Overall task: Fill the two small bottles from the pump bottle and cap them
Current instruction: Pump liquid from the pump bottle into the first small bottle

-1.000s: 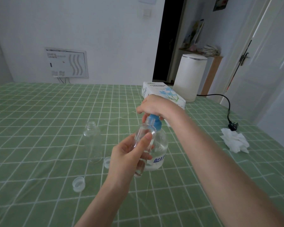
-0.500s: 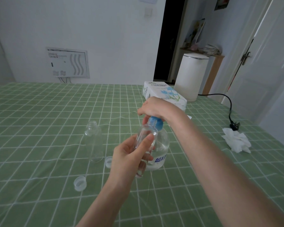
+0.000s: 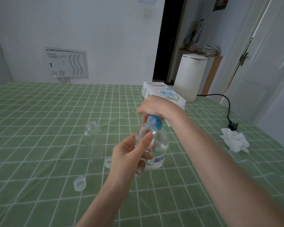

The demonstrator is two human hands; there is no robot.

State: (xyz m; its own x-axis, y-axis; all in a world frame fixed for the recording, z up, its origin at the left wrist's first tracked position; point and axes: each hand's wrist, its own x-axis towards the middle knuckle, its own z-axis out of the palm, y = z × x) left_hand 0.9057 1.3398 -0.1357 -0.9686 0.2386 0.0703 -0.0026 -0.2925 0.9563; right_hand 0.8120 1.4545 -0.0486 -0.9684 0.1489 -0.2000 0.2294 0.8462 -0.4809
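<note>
Left grip is wrapped around one small bottle, holding it up off the bench and tilted, with its open mouth right at the nozzle. Right grip sits on top of the pump bottle, fingers curled over its blue top. The pump bottle stands on the bench, clear liquid inside. The other small bottle stands upright and uncapped just to the left. Two caps lie loose: one beside that bottle, one nearer the camera.
</note>
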